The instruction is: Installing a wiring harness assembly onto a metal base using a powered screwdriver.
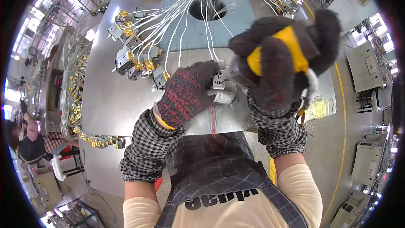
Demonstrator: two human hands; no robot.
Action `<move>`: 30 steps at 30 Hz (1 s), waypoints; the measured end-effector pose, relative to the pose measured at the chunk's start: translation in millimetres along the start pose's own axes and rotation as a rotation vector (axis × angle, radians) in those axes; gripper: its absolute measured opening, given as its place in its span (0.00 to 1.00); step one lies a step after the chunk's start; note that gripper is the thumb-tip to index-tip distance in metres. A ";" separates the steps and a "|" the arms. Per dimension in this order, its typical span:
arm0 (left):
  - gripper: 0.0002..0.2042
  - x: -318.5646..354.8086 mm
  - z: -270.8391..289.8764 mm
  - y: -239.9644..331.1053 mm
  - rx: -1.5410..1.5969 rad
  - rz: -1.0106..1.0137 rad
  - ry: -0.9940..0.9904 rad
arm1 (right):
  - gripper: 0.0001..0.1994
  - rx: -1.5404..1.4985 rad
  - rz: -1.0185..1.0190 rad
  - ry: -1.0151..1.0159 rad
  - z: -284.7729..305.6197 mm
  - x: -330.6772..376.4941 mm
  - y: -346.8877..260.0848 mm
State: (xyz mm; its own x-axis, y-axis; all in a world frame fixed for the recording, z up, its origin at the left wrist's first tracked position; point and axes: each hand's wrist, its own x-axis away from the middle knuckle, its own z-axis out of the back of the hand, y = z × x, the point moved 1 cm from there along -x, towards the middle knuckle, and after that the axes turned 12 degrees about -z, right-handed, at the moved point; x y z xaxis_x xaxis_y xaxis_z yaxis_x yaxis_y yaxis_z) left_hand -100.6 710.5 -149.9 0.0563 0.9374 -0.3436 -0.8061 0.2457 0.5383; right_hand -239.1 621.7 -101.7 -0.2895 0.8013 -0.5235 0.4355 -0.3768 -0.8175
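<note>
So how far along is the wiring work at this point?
Done, apparently: a cluster of grey connector blocks with white wires already attached. In hand: the left hand pins a small grey connector to the metal table; the right hand grips a yellow-handled tool. What is left cannot be told.

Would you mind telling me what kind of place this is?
Probably a factory floor for wire-harness assembly: bundled white wires ending in grey connectors spread over a metal worktable, with machines nearby.
</note>
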 end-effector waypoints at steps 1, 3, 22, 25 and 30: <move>0.27 1.1 -1.4 0.8 0.009 -0.024 0.036 | 0.36 0.021 0.013 -0.014 -0.2 1.4 -1.9; 0.26 2.7 -2.7 1.4 0.018 -0.045 0.076 | 0.36 0.060 0.027 -0.027 -1.7 3.5 -5.2; 0.37 11.8 14.9 3.8 -0.124 -0.032 -0.085 | 0.32 0.346 -0.033 -0.074 9.9 6.8 -0.1; 0.34 34.1 34.8 -14.5 -0.387 -0.147 -0.221 | 0.29 0.216 -0.055 -0.081 1.9 6.3 -0.9; 0.31 31.4 31.3 -18.1 -0.554 -0.295 -0.534 | 0.28 0.136 0.067 -0.066 -8.7 6.4 -6.2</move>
State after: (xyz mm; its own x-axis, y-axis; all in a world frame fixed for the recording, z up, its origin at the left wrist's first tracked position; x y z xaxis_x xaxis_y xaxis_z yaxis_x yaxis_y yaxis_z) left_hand -65.8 743.2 -146.3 0.4714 0.8786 0.0762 -0.8801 0.4742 -0.0225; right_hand -236.3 633.2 -97.9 -0.3212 0.7418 -0.5888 0.3372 -0.4914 -0.8030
